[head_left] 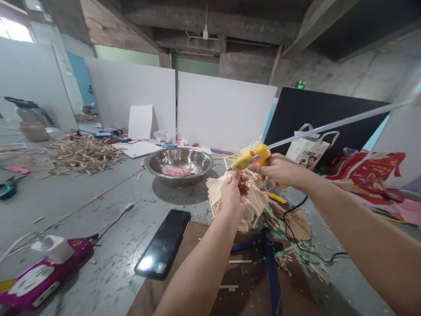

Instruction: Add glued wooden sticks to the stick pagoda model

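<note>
One steel basin (154, 168) stands on the grey desk (108, 210), to the left of your hands and a little farther; in it lie pink pieces in clear wrapping (177, 171). Far on the left, beside a bottle (33, 115), there is a small brownish jar (34, 131), whose contents I cannot tell. Far on the right, a white paper bag (301, 150) with two handles hides its inside from you.

Your right grip (281, 170) is closed around the yellow glue gun (249, 159), and a long clear glue stick (329, 126) comes out from its rear toward the right. Your left grip (233, 193) has its fingers bent inward and touches the model of thin wooden sticks (215, 193); whether one stick is pinched there, I cannot tell. This model is right of the basin, just beside the nozzle. Nearer to you, blue pliers (271, 267) lie on a brown board (200, 237), and the black phone (164, 243) is to their left.
</note>
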A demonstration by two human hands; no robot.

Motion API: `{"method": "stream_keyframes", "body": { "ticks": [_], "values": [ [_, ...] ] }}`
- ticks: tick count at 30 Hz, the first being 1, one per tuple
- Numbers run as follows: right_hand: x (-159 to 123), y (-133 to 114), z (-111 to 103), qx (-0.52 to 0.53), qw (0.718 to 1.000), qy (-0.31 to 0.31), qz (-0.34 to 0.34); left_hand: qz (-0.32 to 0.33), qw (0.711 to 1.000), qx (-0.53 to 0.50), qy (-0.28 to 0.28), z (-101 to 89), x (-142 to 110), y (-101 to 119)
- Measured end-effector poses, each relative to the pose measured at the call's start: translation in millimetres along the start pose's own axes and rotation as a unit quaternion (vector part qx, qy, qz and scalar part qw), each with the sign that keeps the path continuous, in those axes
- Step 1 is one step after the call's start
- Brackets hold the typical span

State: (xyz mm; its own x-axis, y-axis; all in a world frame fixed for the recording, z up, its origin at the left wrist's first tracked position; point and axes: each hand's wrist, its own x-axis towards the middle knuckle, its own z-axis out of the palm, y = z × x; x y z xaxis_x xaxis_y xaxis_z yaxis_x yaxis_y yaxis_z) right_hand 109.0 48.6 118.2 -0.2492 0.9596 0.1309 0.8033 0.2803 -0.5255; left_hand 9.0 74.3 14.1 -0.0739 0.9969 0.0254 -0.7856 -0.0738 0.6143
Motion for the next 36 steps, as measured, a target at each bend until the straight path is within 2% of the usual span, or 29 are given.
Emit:
{"method": "stream_keyframes", "body": {
  "ticks": [6, 14, 17, 24, 29, 36],
  "values": [
    [-1.1, -3.0, 0.7, -0.013, 1.000, 0.004, 0.010, 0.007, 1.000, 0.000, -0.003, -0.9, 0.9, -1.2],
    [-0.5, 3.9, -5.8, -0.031, 0.999, 0.038, 0.011, 0.004, 1.000, 0.010, -0.008, -2.1, 2.3, -1.7],
    [-7.5, 8.9, -14.9, -0.027, 0.999, 0.044, 0.013, 0.004, 1.000, 0.012, -0.008, -1.1, 1.4, -0.8],
    [-36.2, 34.8, -33.4, -0.013, 0.996, 0.041, 0.080, -0.003, 1.000, 0.014, -0.004, -0.9, 0.0, -0.5],
    [-45.4, 50.2, -31.2, -0.025, 0.995, 0.016, 0.090, 0.002, 1.000, 0.011, -0.012, -1.4, -0.3, -0.6],
    [-42.4, 46.8, -27.1, -0.052, 0.994, 0.016, 0.097, 0.005, 1.000, 0.010, -0.019, -2.0, -0.5, -0.2]
  ]
}}
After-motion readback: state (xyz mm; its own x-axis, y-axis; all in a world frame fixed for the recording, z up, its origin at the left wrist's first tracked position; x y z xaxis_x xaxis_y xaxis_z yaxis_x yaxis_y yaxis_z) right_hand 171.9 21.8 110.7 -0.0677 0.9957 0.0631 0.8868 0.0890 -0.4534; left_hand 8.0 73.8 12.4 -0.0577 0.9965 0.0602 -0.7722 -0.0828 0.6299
